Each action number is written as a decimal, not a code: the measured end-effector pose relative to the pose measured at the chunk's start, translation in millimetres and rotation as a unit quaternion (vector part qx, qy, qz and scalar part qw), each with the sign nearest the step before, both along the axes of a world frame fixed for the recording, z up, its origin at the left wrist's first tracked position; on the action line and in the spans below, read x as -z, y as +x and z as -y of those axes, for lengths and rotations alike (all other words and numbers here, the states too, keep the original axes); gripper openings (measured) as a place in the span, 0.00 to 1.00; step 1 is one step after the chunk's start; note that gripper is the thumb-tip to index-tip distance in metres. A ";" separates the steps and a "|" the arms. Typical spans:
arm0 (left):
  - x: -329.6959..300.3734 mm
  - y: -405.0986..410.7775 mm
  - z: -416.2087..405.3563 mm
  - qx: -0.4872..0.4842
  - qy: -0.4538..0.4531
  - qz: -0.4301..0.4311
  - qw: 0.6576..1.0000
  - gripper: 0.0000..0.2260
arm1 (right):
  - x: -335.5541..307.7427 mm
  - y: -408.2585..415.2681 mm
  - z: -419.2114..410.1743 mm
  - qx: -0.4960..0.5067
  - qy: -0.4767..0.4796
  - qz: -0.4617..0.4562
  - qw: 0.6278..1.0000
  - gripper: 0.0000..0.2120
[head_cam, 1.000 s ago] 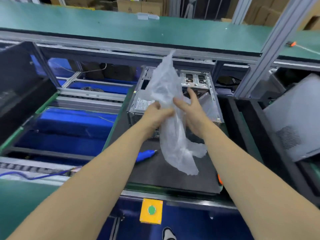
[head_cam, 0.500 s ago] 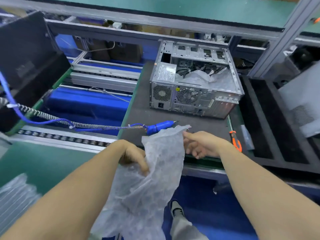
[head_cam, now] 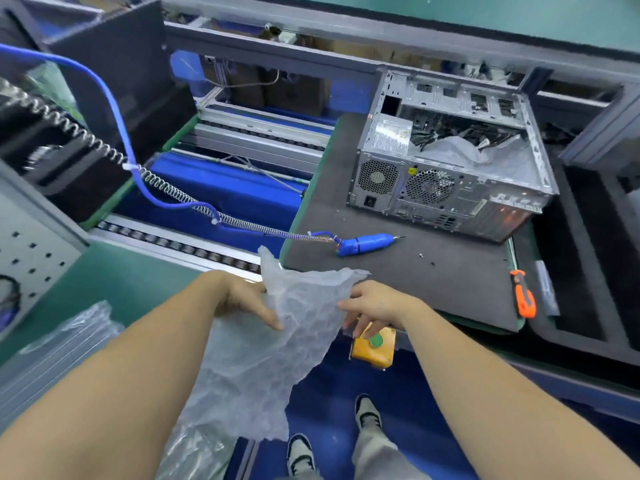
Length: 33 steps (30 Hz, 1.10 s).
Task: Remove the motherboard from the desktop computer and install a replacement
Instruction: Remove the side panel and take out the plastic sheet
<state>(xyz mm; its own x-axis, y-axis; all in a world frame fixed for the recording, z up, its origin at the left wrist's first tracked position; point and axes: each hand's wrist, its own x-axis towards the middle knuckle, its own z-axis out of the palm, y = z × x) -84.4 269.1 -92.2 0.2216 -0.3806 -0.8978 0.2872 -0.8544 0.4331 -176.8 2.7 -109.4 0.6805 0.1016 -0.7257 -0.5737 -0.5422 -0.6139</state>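
A factory workbench runs across the view, with a dark grey mat point(head_cam: 433, 278) laid on its green top and a roller track point(head_cam: 180, 247) along the near left edge. On the far part of the mat stands the desktop computer point(head_cam: 450, 161), its upper side open so the inside shows: a tangle of black cables toward the back and a crumpled sheet of clear plastic point(head_cam: 485, 157) lying inside, which hides whatever sits beneath it, so no motherboard can be made out. The computer's fan grilles and ports face the person. In front of it on the mat lies a blue electric screwdriver point(head_cam: 363, 244), tip pointing right, joined to a coiled cable point(head_cam: 166, 195) that stretches away to the upper left. Near the mat's right edge lies an orange-handled screwdriver point(head_cam: 523, 295). Below the bench edge hangs a yellow box with a green button point(head_cam: 374, 346). Close to the person, well apart from the computer, both hands hold up a bubble-wrap bag point(head_cam: 277, 341). The left hand point(head_cam: 242, 299) grips its left side, fingers curled into the plastic with the thumb on top. The right hand point(head_cam: 374, 303) pinches the bag's right edge between fingertips and thumb. More clear bags point(head_cam: 62, 341) lie on the green surface at lower left.
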 end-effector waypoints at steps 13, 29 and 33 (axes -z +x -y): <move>-15.9 -0.5 -77.8 -0.011 0.320 0.373 0.871 0.27 | 27.1 10.3 -121.8 0.096 0.013 -0.002 0.995 0.09; 77.5 -42.9 -86.8 0.216 0.168 0.463 0.843 0.29 | 53.4 -20.3 -178.4 -0.058 0.088 -0.042 0.994 0.35; 78.9 -44.0 -78.3 0.223 0.182 0.463 0.838 0.31 | 50.8 -19.9 -178.4 -0.184 0.015 -0.033 0.982 0.33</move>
<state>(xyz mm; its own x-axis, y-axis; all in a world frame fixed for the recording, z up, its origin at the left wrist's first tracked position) -128.3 347.4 -171.1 0.7969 -0.3490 -0.4932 -0.4112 -0.9113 -0.0195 -196.6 181.1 -160.1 0.5455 0.3539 -0.7597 -0.3814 -0.7023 -0.6010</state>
